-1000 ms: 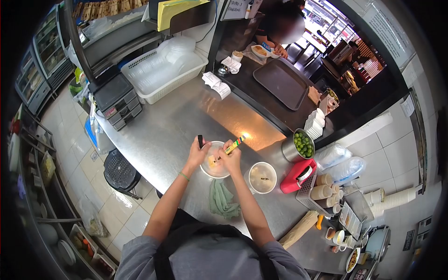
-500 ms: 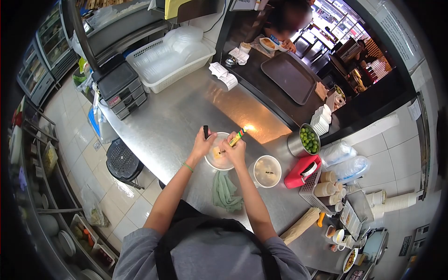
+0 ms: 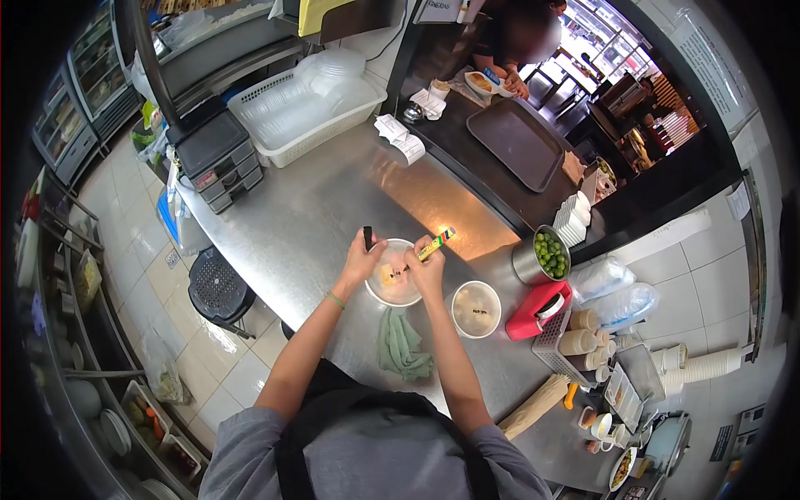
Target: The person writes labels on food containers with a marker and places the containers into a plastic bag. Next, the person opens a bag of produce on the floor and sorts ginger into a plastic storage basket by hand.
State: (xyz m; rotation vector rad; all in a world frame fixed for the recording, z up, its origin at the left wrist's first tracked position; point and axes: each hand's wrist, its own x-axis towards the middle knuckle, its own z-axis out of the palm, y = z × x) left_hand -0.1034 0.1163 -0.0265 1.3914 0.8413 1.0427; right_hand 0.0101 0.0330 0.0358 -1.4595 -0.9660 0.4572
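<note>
My right hand (image 3: 428,273) grips a yellow marker (image 3: 434,244) with coloured bands, its writing end pointing down at a round, white-rimmed container (image 3: 390,293) with a translucent lid. Dark handwriting shows on that lid. My left hand (image 3: 359,265) is closed around a black marker cap (image 3: 367,236) that sticks up above the fingers, beside the container's left rim. To the right of my right forearm stands a second lidded container (image 3: 476,322), also with dark writing on top. A crumpled green cloth (image 3: 403,346) lies between my forearms.
On the steel counter, a metal pot of green limes (image 3: 550,254), a red container (image 3: 537,312) and a basket of bottles (image 3: 554,340) stand at right. A white basket of plastic lids (image 3: 308,137) sits at back left. A person's hands (image 3: 515,86) show beyond the dark tray (image 3: 517,137).
The marker has tilted lower toward the right, and more writing shows on the lid in front of me. My left hand stays with the cap at the rim.
</note>
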